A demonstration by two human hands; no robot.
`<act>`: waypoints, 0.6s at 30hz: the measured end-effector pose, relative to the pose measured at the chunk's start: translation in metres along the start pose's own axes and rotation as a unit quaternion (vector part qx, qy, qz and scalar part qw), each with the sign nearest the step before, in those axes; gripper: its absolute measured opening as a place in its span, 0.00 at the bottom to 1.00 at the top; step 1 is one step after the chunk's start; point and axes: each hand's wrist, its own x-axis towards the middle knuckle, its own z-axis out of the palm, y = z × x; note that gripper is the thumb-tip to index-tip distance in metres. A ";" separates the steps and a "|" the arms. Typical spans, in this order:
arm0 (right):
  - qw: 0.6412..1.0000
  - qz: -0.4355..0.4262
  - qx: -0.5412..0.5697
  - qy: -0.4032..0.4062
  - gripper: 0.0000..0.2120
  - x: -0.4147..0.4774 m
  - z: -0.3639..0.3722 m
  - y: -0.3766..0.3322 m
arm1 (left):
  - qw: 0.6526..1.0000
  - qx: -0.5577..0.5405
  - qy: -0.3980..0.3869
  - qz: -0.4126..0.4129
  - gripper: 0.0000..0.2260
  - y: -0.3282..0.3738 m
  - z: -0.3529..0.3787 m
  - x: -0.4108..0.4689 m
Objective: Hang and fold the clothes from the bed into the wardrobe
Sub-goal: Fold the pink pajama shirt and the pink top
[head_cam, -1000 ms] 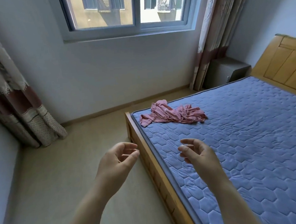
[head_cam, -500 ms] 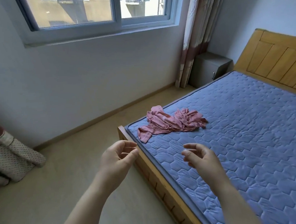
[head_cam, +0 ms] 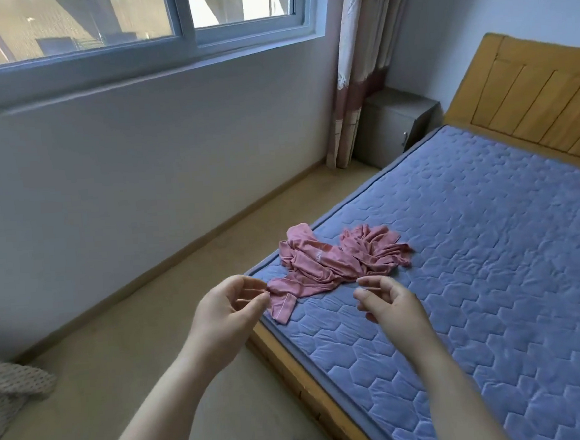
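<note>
Left hand (head_cam: 229,310) and right hand (head_cam: 390,304), loosely curled and empty, hover mid-frame by the pink garment (head_cam: 333,263); I'd best find its shoulders before lifting.

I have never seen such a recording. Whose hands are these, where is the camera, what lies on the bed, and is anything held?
There is no machine here. A person wears one camera on the head, looking forward and down, so you see their own two bare hands. The left hand and right hand hover loosely curled and hold nothing. On the bed, near its corner, lies one crumpled pink garment. The left fingertips are close to its sleeve; whether they touch it, I cannot tell.
</note>
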 end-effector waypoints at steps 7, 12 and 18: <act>1.000 0.008 -0.009 0.004 0.04 0.096 0.009 -0.025 | 1.000 0.007 -0.017 -0.009 0.04 0.010 0.009 0.109; 0.999 0.038 -0.019 0.020 0.04 0.151 0.025 -0.024 | 0.999 0.019 -0.045 -0.017 0.04 -0.005 0.009 0.180; 0.995 0.072 -0.021 0.059 0.05 0.219 0.062 -0.020 | 0.994 0.045 -0.096 -0.027 0.03 -0.029 0.002 0.286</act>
